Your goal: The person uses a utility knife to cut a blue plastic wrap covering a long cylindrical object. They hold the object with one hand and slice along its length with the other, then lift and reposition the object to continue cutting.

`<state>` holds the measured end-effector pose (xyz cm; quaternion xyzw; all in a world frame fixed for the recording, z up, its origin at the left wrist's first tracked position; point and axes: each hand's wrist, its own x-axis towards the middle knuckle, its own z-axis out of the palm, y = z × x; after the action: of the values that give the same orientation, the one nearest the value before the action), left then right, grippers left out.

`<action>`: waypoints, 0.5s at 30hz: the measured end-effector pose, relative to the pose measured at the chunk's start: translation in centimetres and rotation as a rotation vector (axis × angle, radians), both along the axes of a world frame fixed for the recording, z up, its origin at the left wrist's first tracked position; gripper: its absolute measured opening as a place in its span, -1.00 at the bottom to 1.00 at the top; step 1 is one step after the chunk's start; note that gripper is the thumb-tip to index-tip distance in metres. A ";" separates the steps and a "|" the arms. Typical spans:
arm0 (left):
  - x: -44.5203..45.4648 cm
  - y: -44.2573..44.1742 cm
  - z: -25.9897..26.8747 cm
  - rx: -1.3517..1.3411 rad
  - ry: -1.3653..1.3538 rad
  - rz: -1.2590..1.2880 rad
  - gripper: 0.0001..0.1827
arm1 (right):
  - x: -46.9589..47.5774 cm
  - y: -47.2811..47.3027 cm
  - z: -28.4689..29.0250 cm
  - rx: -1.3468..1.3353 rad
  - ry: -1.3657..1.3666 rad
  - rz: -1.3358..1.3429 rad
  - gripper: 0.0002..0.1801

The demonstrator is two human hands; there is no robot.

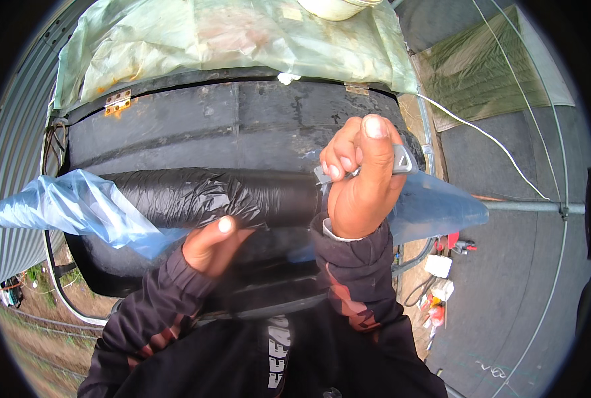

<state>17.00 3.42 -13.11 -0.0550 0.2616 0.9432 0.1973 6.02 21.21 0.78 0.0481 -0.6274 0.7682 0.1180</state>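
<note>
A long roll of black plastic film (210,196) lies across a black lid in front of me, its surface wrinkled toward the left. Translucent blue plastic sheeting (71,204) covers its left end, and more blue plastic (437,206) extends to the right behind my wrist. My left hand (213,244) is at the roll's near edge, thumb against the film and fingers partly hidden underneath. In my right hand (362,174), raised over the roll's right end, is a grey metal utility knife (404,160). Its blade end points left, close to the film.
The black lid (176,137) has rusty hinges (118,102) along its far side. Beyond lies cloudy plastic sheeting (235,35) with a white bucket (337,7) on it. Corrugated metal (14,144) stands left. At right are a white cord (489,132) and a metal pipe (534,205).
</note>
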 end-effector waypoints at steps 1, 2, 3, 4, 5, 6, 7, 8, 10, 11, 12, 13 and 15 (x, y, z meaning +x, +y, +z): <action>0.0 0.0 0.0 -0.012 -0.011 -0.008 -0.18 | -0.1 0.0 -0.1 0.008 0.003 -0.001 -0.54; 0.0 0.0 0.0 -0.007 -0.009 -0.007 -0.17 | -0.2 -0.1 -0.1 0.000 -0.023 -0.016 -0.53; 0.0 0.1 0.1 -0.005 -0.007 -0.019 -0.17 | -0.2 -0.1 -0.2 -0.009 -0.049 -0.031 -0.52; 0.0 0.1 0.1 -0.011 -0.007 -0.031 -0.16 | -0.3 -0.1 -0.2 -0.020 -0.075 -0.035 -0.51; 0.1 0.2 0.1 -0.012 0.010 -0.012 -0.16 | -0.2 -0.2 -0.2 -0.022 -0.084 -0.037 -0.50; 0.2 0.4 0.2 -0.022 0.024 0.007 -0.16 | 0.0 -0.2 -0.2 -0.026 -0.095 -0.029 -0.49; 0.2 0.6 0.1 -0.020 0.016 0.009 -0.16 | 0.1 -0.3 -0.2 -0.032 -0.122 -0.039 -0.48; 0.2 0.7 0.1 -0.020 0.017 0.007 -0.16 | 0.3 -0.5 -0.4 0.018 -0.117 -0.052 -0.47; 0.3 0.9 0.1 -0.040 0.008 0.032 -0.17 | 0.8 -0.8 -0.6 0.014 -0.077 -0.075 -0.46; 0.2 0.9 0.2 -0.077 -0.033 0.023 -0.18 | 0.9 -1.0 -0.7 0.011 -0.072 -0.090 -0.46; 0.2 1.0 0.2 -0.054 -0.006 0.041 -0.20 | 1.1 -0.9 -0.7 0.021 -0.042 -0.080 -0.45; 0.2 1.0 0.3 -0.064 -0.002 0.046 -0.22 | 1.2 -0.9 -0.8 0.033 -0.018 -0.064 -0.45; 0.1 1.1 0.5 -0.045 0.002 0.034 -0.26 | 1.6 -0.8 -1.0 0.029 0.006 -0.056 -0.43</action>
<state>17.14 4.54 -12.65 -0.0629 0.2819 0.9404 0.1798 7.58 20.39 -0.24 0.0344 -0.6391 0.7554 0.1408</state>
